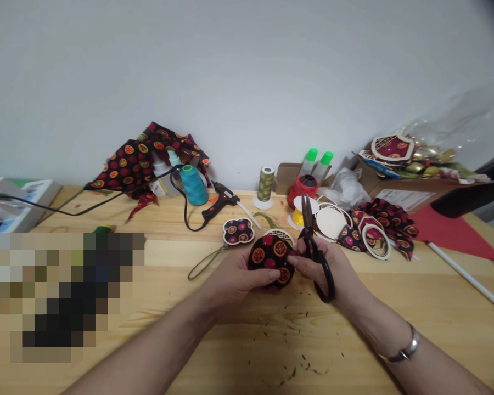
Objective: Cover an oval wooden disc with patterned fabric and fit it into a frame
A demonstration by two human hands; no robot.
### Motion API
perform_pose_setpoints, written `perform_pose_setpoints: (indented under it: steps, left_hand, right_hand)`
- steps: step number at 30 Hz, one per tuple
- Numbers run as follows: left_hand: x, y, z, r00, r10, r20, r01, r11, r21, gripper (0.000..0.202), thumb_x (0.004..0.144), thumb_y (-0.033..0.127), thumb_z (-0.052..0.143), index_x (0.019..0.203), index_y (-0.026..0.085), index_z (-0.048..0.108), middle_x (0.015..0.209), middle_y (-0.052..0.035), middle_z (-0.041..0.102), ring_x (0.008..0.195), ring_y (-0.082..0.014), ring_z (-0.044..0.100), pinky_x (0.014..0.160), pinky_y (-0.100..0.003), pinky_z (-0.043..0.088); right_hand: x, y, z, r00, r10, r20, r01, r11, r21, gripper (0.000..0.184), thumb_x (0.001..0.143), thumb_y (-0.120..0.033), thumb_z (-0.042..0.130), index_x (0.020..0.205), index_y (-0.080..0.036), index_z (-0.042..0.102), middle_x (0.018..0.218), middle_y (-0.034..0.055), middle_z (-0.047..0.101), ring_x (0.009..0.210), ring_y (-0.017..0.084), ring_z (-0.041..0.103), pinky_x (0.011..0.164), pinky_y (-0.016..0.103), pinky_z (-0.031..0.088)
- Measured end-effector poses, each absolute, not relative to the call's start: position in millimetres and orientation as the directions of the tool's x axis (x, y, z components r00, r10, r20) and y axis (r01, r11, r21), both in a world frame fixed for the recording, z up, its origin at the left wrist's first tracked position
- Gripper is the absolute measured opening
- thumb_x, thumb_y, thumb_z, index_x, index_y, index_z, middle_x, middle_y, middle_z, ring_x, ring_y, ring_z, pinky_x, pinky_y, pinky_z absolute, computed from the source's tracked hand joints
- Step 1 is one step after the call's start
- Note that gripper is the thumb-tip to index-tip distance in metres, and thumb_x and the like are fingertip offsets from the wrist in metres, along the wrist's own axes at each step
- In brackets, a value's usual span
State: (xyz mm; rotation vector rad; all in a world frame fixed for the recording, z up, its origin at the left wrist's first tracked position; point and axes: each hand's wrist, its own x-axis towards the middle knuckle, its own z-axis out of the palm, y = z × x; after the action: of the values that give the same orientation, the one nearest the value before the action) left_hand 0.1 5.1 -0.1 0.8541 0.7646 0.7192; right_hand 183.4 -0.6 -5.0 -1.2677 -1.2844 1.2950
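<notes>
Between my hands is a round piece covered in dark patterned fabric (272, 259), with orange and red motifs. My left hand (241, 274) grips it from the left, the thumb lying across its front. A pair of scissors (321, 269) with black handles hangs on my right hand (333, 269), blades pointing up and away. The fingertips of that hand also touch the right edge of the fabric piece. Just behind it, a pale lattice piece (280, 236) is partly hidden. A flower-shaped fabric-covered piece (239, 231) with a green cord loop (203, 264) lies to the left.
A glue gun (222, 202) lies behind, near a teal thread cone (194, 185) and a green thread spool (265, 185). Wooden rings (375, 241) and fabric scraps lie right, before a cardboard box (415, 192). A white pencil (465, 274) is far right. Dark snippets (304, 365) litter the tabletop.
</notes>
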Motion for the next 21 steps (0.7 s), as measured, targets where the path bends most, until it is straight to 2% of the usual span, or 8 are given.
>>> perform_pose_setpoints:
  steps: [4, 8, 12, 15, 18, 21]
  left_hand:
    - [3.7, 3.2, 1.2, 0.503, 0.804, -0.318, -0.233, 0.48, 0.846, 0.028, 0.064, 0.021, 0.076, 0.091, 0.019, 0.07, 0.082, -0.0027, 0.071, 0.072, -0.0154, 0.063, 0.065, -0.026, 0.05]
    - [6.4, 2.2, 0.6, 0.484, 0.823, -0.298, -0.221, 0.444, 0.869, 0.022, 0.064, 0.021, 0.076, 0.085, 0.018, 0.071, 0.073, 0.0003, 0.067, 0.064, -0.012, 0.059, 0.057, -0.022, 0.047]
    - [7.1, 1.6, 1.7, 0.481, 0.844, -0.238, -0.24, 0.387, 0.89, 0.012, 0.068, 0.018, 0.072, 0.079, 0.016, 0.07, 0.066, 0.0026, 0.064, 0.059, -0.0085, 0.054, 0.055, -0.018, 0.043]
    - [6.5, 1.8, 4.5, 0.451, 0.852, -0.268, -0.215, 0.395, 0.893, 0.013, 0.066, 0.014, 0.07, 0.079, 0.016, 0.07, 0.065, 0.0022, 0.065, 0.058, -0.0095, 0.055, 0.054, -0.018, 0.043]
    - [4.8, 2.9, 5.5, 0.449, 0.835, -0.317, -0.177, 0.432, 0.884, 0.023, 0.06, 0.006, 0.066, 0.079, 0.017, 0.073, 0.072, 0.0001, 0.07, 0.066, -0.0139, 0.061, 0.06, -0.023, 0.048]
    - [1.5, 4.2, 3.2, 0.502, 0.812, -0.296, -0.174, 0.431, 0.885, 0.034, 0.056, 0.001, 0.06, 0.082, 0.018, 0.074, 0.081, -0.0024, 0.073, 0.078, -0.0185, 0.064, 0.07, -0.028, 0.051]
  right_hand:
    - [181.8, -1.6, -4.0, -0.062, 0.994, -0.093, 0.049, -0.09, -0.995, 0.03, 0.062, -0.032, 0.071, 0.067, -0.02, 0.043, 0.054, -0.0087, 0.039, 0.048, 0.007, 0.032, 0.045, 0.022, 0.025]
    - [179.9, -3.7, -5.5, -0.098, 0.991, -0.088, 0.039, -0.085, -0.996, 0.03, 0.062, -0.031, 0.071, 0.068, -0.02, 0.043, 0.057, -0.0076, 0.043, 0.05, 0.008, 0.037, 0.048, 0.022, 0.03]
    - [178.8, -6.3, -8.0, -0.158, 0.987, -0.036, 0.058, -0.027, -0.998, 0.028, 0.065, -0.03, 0.069, 0.069, -0.02, 0.044, 0.062, -0.0065, 0.045, 0.054, 0.009, 0.04, 0.051, 0.023, 0.034]
    - [179.5, -5.9, -8.3, -0.159, 0.987, -0.028, 0.078, -0.015, -0.997, 0.028, 0.064, -0.031, 0.069, 0.069, -0.02, 0.044, 0.061, -0.0064, 0.046, 0.053, 0.009, 0.04, 0.05, 0.023, 0.034]
    - [181.7, -3.5, -5.7, -0.095, 0.994, -0.059, 0.076, -0.052, -0.996, 0.029, 0.063, -0.031, 0.07, 0.069, -0.02, 0.043, 0.057, -0.0077, 0.043, 0.051, 0.008, 0.036, 0.047, 0.022, 0.029]
    - [184.0, -1.2, -2.1, -0.048, 0.996, -0.08, 0.053, -0.077, -0.996, 0.029, 0.062, -0.031, 0.07, 0.07, -0.02, 0.044, 0.054, -0.0094, 0.038, 0.048, 0.007, 0.031, 0.045, 0.022, 0.024]
